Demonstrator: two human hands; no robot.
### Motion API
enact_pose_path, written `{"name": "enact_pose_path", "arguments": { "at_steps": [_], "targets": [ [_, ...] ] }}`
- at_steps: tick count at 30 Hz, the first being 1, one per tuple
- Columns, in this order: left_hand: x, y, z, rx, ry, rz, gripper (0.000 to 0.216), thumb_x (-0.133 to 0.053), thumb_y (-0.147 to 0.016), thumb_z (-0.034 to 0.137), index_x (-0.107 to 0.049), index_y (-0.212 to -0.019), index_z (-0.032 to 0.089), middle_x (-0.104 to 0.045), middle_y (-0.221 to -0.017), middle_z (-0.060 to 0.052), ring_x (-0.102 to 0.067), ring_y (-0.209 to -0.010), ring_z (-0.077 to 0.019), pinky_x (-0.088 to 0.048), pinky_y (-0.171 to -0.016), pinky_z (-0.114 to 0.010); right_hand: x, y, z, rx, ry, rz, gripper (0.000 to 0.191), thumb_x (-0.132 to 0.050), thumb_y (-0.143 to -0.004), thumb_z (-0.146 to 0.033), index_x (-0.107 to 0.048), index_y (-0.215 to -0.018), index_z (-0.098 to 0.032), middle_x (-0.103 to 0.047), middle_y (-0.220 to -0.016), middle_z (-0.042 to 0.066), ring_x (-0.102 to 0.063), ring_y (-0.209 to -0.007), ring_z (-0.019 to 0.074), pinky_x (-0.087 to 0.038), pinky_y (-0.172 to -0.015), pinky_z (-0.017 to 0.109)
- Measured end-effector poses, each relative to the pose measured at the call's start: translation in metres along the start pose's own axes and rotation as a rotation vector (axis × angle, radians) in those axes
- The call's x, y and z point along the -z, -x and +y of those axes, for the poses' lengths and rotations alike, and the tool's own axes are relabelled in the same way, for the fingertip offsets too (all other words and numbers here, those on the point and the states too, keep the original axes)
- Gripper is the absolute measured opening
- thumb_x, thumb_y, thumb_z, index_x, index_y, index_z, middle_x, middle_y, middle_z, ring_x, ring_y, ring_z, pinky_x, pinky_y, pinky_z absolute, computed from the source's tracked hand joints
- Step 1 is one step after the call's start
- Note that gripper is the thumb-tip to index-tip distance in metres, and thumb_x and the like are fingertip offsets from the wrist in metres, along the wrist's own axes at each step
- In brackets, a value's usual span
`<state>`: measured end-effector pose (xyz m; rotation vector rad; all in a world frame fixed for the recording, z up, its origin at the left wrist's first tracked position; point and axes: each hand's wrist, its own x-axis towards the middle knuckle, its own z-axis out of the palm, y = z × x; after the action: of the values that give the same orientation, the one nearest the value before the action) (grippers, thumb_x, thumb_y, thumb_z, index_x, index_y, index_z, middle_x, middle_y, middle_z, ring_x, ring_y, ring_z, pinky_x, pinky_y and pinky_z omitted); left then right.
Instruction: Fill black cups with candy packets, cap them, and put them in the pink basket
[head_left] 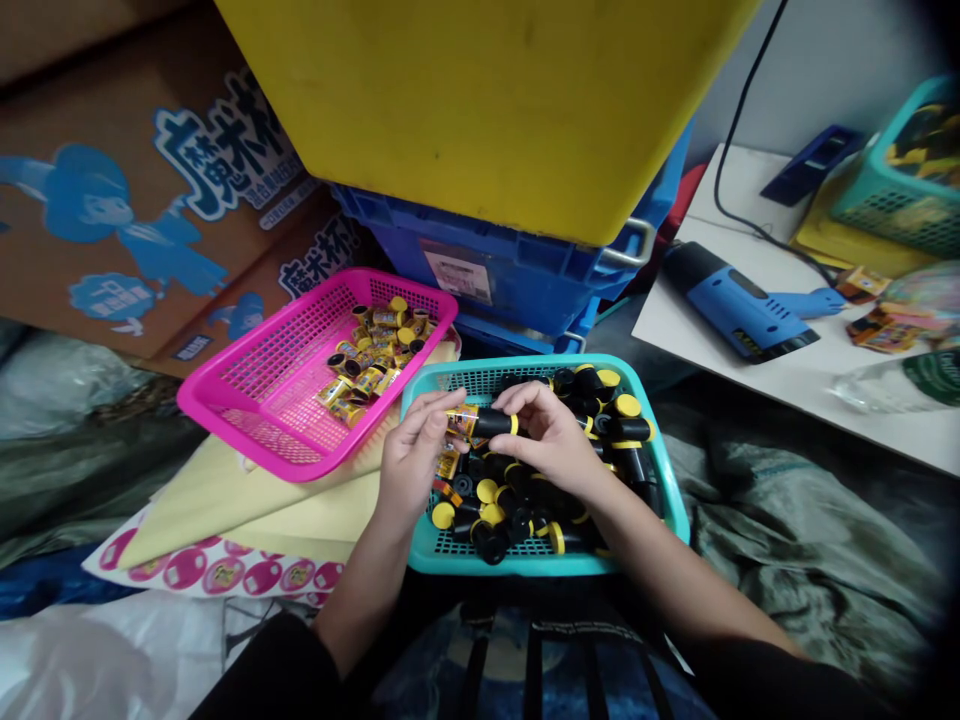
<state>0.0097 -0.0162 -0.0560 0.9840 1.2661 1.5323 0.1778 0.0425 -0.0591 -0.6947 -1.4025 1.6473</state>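
Note:
Between my two hands lies a small black tube with a yellow cap, a yellow printed label sleeve around its left end. My left hand pinches the label end between thumb and fingers. At the capped end, the thumb and fingers of my right hand close around the tube. Below both hands is a turquoise basket holding many black tubes with yellow caps, some lying on their sides. To the left, a pink basket holds several labelled tubes in its far right part.
A yellow bin rests on blue crates straight ahead. Printed cartons stand at left. On the white table at right are a blue heat gun, a plastic bottle and another turquoise basket. A black cord hangs there.

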Motion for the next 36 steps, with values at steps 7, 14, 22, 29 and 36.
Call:
{"name": "enact_pose_path", "arguments": {
  "at_steps": [7,14,22,29,36],
  "targets": [
    [0.0,-0.001,0.01,-0.122,-0.232,-0.15,0.026,-0.053,-0.088,0.032,-0.069,-0.108,0.027,-0.059,-0.113,-0.007,-0.063,-0.088,-0.0161,-0.058,-0.068,-0.028,0.0,0.001,0.001,-0.079,0.029,0.006,0.032,-0.076,-0.07,-0.033,-0.051,-0.087,-0.022,-0.055,-0.086,0.0,-0.054,-0.074,0.0124,-0.047,-0.068,0.027],
    [0.008,-0.006,0.021,-0.247,-0.371,-0.26,0.035,-0.073,-0.071,0.015,-0.071,-0.102,0.029,-0.066,-0.101,-0.005,-0.062,-0.1,-0.0186,-0.053,-0.089,-0.034,-0.005,0.002,0.002,-0.051,-0.113,-0.016,0.036,-0.08,-0.066,-0.026,-0.055,-0.091,-0.023,-0.058,-0.094,0.001,-0.058,-0.083,0.0136,-0.049,-0.072,0.027],
    [-0.008,0.002,0.016,-0.117,-0.184,-0.178,0.029,-0.079,-0.062,0.015,-0.073,-0.089,0.022,-0.072,-0.095,-0.006,-0.066,-0.095,-0.0197,-0.055,-0.085,-0.033,-0.008,0.002,0.001,-0.368,-0.511,-0.268,0.05,-0.066,-0.078,-0.049,-0.055,-0.119,-0.023,-0.055,-0.122,0.007,-0.057,-0.102,0.0161,-0.046,-0.089,0.031],
    [-0.014,0.007,0.011,-0.061,-0.176,-0.108,0.03,-0.081,-0.059,0.016,-0.072,-0.087,0.022,-0.074,-0.093,-0.004,-0.067,-0.095,-0.02,-0.053,-0.09,-0.036,-0.013,0.001,0.012,-0.377,-0.539,-0.237,0.044,-0.07,-0.075,-0.048,-0.058,-0.109,-0.022,-0.06,-0.115,0.006,-0.06,-0.098,0.0159,-0.049,-0.081,0.029],
    [-0.005,0.006,0.018,-0.142,-0.184,-0.311,0.023,-0.074,-0.072,0.021,-0.072,-0.095,0.024,-0.071,-0.1,-0.007,-0.064,-0.101,-0.021,-0.052,-0.089,-0.037,-0.003,-0.002,0.012,-0.28,-0.412,-0.248,0.044,-0.078,-0.068,-0.037,-0.061,-0.105,-0.02,-0.064,-0.099,0.002,-0.062,-0.089,0.0124,-0.049,-0.079,0.025]
  ]
}}
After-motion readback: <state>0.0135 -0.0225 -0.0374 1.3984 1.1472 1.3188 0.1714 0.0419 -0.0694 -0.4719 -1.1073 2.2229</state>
